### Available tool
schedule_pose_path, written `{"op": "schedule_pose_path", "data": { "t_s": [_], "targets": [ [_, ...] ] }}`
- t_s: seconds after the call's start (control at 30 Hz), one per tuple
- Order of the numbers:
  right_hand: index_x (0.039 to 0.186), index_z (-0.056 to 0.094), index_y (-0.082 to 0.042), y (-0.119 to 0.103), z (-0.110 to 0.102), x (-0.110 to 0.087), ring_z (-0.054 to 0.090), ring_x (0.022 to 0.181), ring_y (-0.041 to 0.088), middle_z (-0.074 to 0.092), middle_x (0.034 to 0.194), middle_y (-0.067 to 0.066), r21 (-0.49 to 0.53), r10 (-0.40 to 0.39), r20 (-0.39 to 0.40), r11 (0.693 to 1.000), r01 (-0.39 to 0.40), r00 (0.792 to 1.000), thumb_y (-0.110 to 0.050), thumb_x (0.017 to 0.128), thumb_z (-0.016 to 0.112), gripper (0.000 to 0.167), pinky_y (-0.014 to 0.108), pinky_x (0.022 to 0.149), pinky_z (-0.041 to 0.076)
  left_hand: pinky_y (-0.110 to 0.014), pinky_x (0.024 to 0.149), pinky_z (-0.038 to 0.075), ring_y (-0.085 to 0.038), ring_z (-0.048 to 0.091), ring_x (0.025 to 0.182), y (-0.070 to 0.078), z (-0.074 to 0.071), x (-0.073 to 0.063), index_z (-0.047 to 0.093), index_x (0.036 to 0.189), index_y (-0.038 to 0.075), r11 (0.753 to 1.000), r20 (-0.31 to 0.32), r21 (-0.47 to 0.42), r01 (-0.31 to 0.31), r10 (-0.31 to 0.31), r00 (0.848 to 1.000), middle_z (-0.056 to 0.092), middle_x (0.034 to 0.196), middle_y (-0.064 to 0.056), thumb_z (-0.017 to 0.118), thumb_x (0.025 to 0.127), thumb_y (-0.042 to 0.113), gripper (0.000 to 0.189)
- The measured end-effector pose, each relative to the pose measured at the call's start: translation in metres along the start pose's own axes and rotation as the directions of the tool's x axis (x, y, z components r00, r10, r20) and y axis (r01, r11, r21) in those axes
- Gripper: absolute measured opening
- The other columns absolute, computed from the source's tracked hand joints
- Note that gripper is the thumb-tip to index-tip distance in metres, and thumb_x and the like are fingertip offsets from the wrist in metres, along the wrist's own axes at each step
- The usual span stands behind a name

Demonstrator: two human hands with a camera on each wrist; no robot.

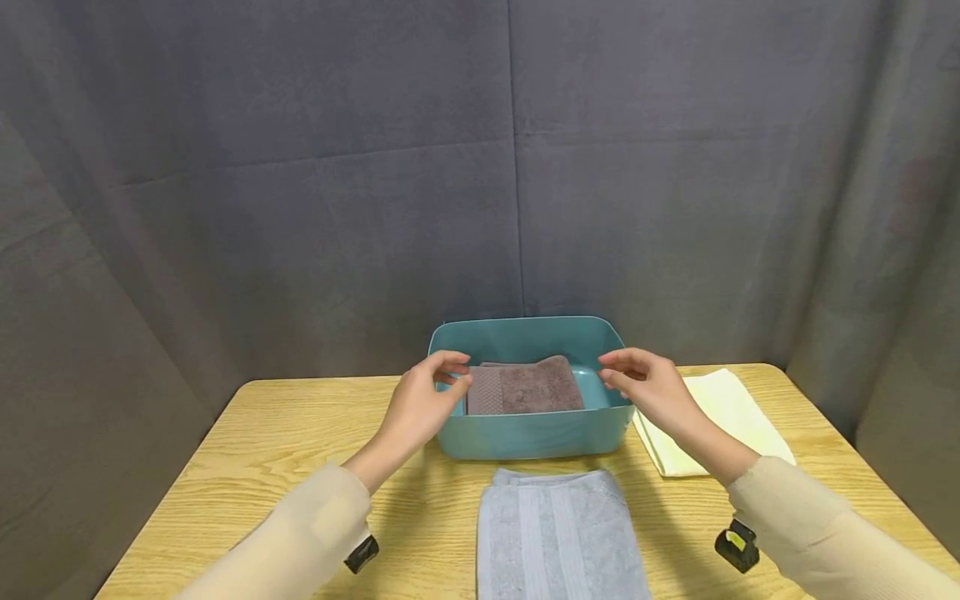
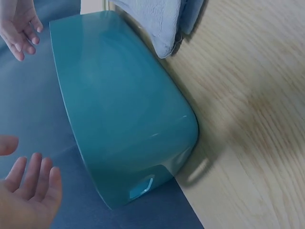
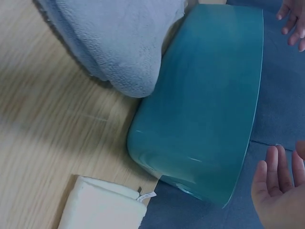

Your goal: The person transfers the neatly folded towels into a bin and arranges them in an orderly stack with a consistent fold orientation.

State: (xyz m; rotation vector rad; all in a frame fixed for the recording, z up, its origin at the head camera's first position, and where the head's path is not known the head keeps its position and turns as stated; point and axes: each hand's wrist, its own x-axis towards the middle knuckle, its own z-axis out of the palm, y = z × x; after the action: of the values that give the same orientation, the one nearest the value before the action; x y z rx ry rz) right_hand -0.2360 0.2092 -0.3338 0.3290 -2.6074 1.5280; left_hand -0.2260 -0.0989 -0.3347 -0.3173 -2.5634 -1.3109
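a white tag [image 3: 147, 196] too small to read poked from a folded pale yellow towel [image 1: 731, 412] as a left hand [image 1: 425, 396] and right hand [image 1: 654, 387] hung apart, fingers loosely bent, above opposite ends of a teal bin [image 1: 532, 437] holding a mauve towel [image 1: 540, 389] near the back edge of a wood-grain table [image 1: 262, 450], which stretched leftward before a grey curtain [image 1: 375, 225].

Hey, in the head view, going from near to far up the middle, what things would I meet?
Light gray towel, front wall of the teal bin, brown towel inside it, the bin's back wall, dark gray curtain.
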Motion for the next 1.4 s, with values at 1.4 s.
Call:
{"op": "schedule_pose_path", "data": {
  "t_s": [1.4],
  "targets": [
    [0.118,0.064,0.002,0.009,-0.005,-0.083,0.067,0.089,0.010,0.072,0.100,-0.008,0.175,0.007,-0.051,0.985,0.002,0.999,-0.019,0.098,0.065,0.030,0.023,0.075,0.053,-0.028,0.080,0.051,-0.009,0.062,0.091,0.004,-0.013,-0.066,0.070,0.112,0.021,0.983,0.042,-0.181,-0.003,0.010,0.999,0.070,0.099,0.010,0.072,0.091,0.013,0.023]
  ]
}}
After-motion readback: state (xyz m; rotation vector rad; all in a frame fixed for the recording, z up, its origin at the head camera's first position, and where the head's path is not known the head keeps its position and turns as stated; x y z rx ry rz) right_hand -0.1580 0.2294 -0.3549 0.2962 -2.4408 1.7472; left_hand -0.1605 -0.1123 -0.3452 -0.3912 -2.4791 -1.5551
